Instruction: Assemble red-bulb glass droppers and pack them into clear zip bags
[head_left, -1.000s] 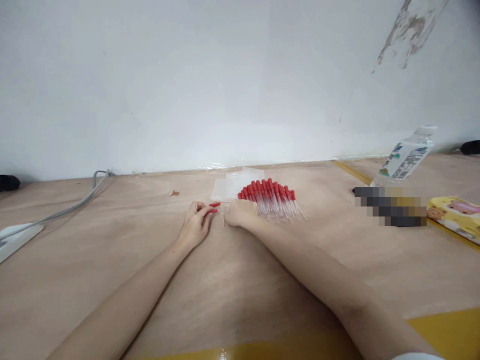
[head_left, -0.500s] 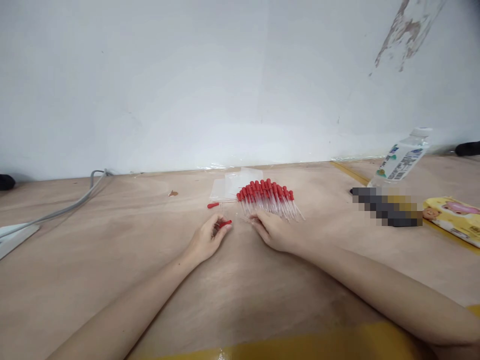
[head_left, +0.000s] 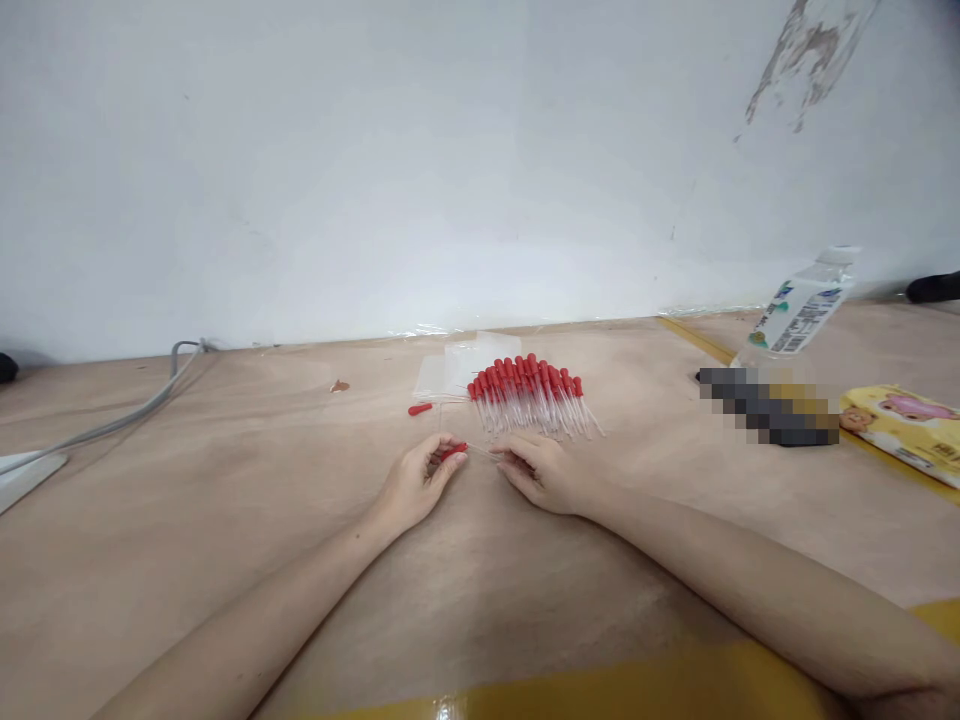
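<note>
My left hand (head_left: 420, 478) is closed on a red rubber bulb (head_left: 454, 451), whose open end points right. In my right hand (head_left: 546, 474) is a thin clear dropper tube (head_left: 480, 452), pinched between thumb and fingers. The tube's left end lies at or very near the bulb's mouth; I cannot tell whether it is inside. Just beyond my right hand lies a pile of droppers (head_left: 525, 385), red bulbs facing the wall and clear tubes facing me. One loose red bulb (head_left: 420, 409) rests on the table beyond my left hand.
Clear plastic bags (head_left: 461, 362) lie behind the loose bulb. To the right are a tilted bottle (head_left: 804, 305), a pixelated dark object (head_left: 765, 408) and a yellow packet (head_left: 904, 425). A grey cable (head_left: 142, 408) runs along the left, and a white wall (head_left: 337, 180) stands behind.
My right hand has come slightly lower with the clear tube, which now lines up with the red bulb. My left hand has hardly moved. The view has shifted a little.
</note>
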